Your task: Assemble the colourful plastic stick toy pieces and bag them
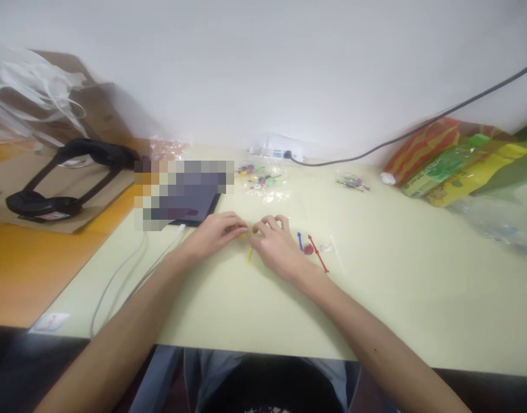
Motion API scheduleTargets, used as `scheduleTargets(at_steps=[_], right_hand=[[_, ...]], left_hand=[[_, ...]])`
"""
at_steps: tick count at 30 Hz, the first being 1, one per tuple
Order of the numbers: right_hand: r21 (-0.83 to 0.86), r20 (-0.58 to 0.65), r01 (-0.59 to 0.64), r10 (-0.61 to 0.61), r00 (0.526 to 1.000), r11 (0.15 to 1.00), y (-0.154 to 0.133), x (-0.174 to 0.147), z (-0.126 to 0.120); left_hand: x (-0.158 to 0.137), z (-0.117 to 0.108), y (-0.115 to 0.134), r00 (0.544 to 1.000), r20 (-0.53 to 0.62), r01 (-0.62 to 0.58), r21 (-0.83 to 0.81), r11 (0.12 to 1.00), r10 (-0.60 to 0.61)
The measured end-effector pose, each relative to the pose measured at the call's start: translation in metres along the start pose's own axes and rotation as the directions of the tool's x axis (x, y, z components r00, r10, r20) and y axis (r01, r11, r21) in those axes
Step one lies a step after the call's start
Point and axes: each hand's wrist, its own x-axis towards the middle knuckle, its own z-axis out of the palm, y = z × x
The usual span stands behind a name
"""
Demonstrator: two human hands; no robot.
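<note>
My left hand is closed in a pinch, with a sliver of a small yellow piece at its fingertips. Curled fingers of my right hand meet it from the other side; what they hold, if anything, is hidden. Below the fingertips a yellow arrow-shaped strip lies on the table, and a bit of green peeks out under my right hand. To the right of that hand lie a blue arrow, a red disc, a red arrow, a white round piece and a white strip.
A tablet, partly blurred out, lies left with a white cable. Bags of small coloured parts and another cluster lie behind. Snack bags stand right; a black strapped frame is left. A dark cord crosses the back.
</note>
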Motion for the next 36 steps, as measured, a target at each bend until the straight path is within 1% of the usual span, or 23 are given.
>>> scheduleTargets(at_steps=[4, 6, 8, 10, 13, 15, 17, 20, 22, 24, 26, 28, 30, 31, 33, 34, 36], right_hand=[[0.022, -0.015, 0.032, -0.032, 0.999, 0.999, 0.000, 0.003, 0.003], [0.028, -0.056, 0.065, -0.063, 0.996, 0.997, -0.001, 0.004, 0.004], [0.040, -0.141, 0.100, -0.094, 0.986, 0.994, -0.002, 0.003, 0.004], [0.062, -0.254, 0.108, -0.089, 0.963, 0.992, -0.003, 0.001, 0.003], [0.143, -0.385, 0.077, -0.017, 0.923, 0.987, 0.000, -0.004, 0.001], [0.235, -0.428, 0.041, 0.065, 0.901, 0.971, 0.004, -0.007, -0.002], [0.346, -0.459, 0.000, 0.169, 0.872, 0.938, 0.007, -0.010, -0.007], [0.529, -0.490, -0.041, 0.345, 0.801, 0.848, 0.010, -0.014, -0.015], [0.661, -0.473, -0.063, 0.480, 0.739, 0.748, 0.011, -0.017, -0.021], [0.783, -0.408, -0.078, 0.605, 0.684, 0.617, 0.011, -0.019, -0.025], [0.869, -0.324, -0.081, 0.685, 0.653, 0.488, 0.013, -0.020, -0.028], [0.913, -0.262, -0.079, 0.723, 0.639, 0.401, 0.015, -0.019, -0.030], [0.934, -0.228, -0.070, 0.738, 0.635, 0.349, 0.018, -0.019, -0.030], [0.944, -0.213, -0.062, 0.740, 0.638, 0.325, 0.018, -0.019, -0.030], [0.962, -0.177, -0.043, 0.734, 0.656, 0.270, 0.019, -0.019, -0.029], [0.970, -0.158, -0.034, 0.724, 0.672, 0.243, 0.019, -0.019, -0.029], [0.980, -0.129, -0.021, 0.703, 0.699, 0.200, 0.018, -0.019, -0.028]], left_hand=[[-0.001, -0.001, 0.002, 0.995, -0.099, 0.011, -0.006, 1.000, -0.011], [-0.001, -0.001, 0.004, 0.987, -0.156, 0.023, -0.030, 0.999, -0.027], [-0.001, -0.001, 0.006, 0.976, -0.212, 0.032, -0.059, 0.998, -0.044], [0.000, -0.001, 0.008, 0.958, -0.274, 0.052, -0.107, 0.993, -0.080], [0.001, 0.001, 0.010, 0.922, -0.340, 0.100, -0.258, 0.961, -0.187], [0.003, 0.004, 0.010, 0.907, -0.337, 0.108, -0.390, 0.915, -0.251], [0.005, 0.009, 0.010, 0.903, -0.304, 0.104, -0.532, 0.840, -0.304], [0.009, 0.017, 0.012, 0.891, -0.244, 0.093, -0.726, 0.682, -0.382], [0.015, 0.020, 0.017, 0.883, -0.228, 0.077, -0.792, 0.606, -0.410], [0.022, 0.021, 0.025, 0.888, -0.216, 0.065, -0.815, 0.576, -0.406], [0.031, 0.020, 0.033, 0.911, -0.201, 0.045, -0.818, 0.573, -0.359], [0.038, 0.019, 0.040, 0.941, -0.191, 0.013, -0.805, 0.594, -0.280], [0.041, 0.021, 0.046, 0.957, -0.209, -0.025, -0.752, 0.658, -0.202], [0.040, 0.023, 0.048, 0.956, -0.233, -0.046, -0.713, 0.700, -0.175], [0.035, 0.028, 0.051, 0.947, -0.290, -0.081, -0.633, 0.770, -0.139], [0.031, 0.030, 0.052, 0.946, -0.299, -0.087, -0.613, 0.785, -0.129], [0.022, 0.034, 0.054, 0.956, -0.265, -0.072, -0.631, 0.773, -0.128]])
